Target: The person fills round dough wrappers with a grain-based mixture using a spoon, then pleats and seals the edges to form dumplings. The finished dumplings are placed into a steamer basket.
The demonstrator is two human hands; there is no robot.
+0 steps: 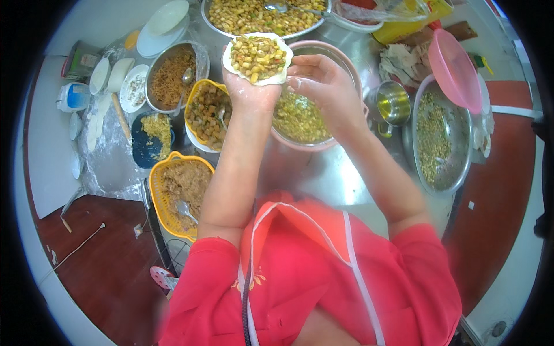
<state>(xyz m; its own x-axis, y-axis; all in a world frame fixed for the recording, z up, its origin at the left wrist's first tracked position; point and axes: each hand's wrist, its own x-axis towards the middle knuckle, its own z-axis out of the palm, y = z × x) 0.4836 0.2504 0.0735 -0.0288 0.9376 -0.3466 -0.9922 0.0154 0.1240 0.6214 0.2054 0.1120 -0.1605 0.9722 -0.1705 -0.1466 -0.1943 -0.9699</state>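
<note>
On the palm of my left hand (253, 93) lies a round, white dough wrapper (278, 78), its edge slightly wavy. Diced yellow-green filling (259, 58) is heaped over its middle. My right hand (326, 84) is beside the wrapper's right edge, fingers bent towards it and holding nothing that I can see; whether the fingertips touch the dough I cannot tell. Below both hands stands a pink-rimmed basin (298, 147) with chopped green-yellow filling (301, 119). Just beyond the wrapper is a large metal basin (212, 28) of diced filling, with a spoon (277, 6) in it.
Left of my arm are a yellow basket (156, 190) of minced filling, another yellow basket (188, 108) and a metal bowl (151, 93). A rolling pin (121, 116) rests on the floured surface. To the right stand a metal cup of oil (393, 104), an oval metal basin (458, 151) and a tilted pink basin (454, 69).
</note>
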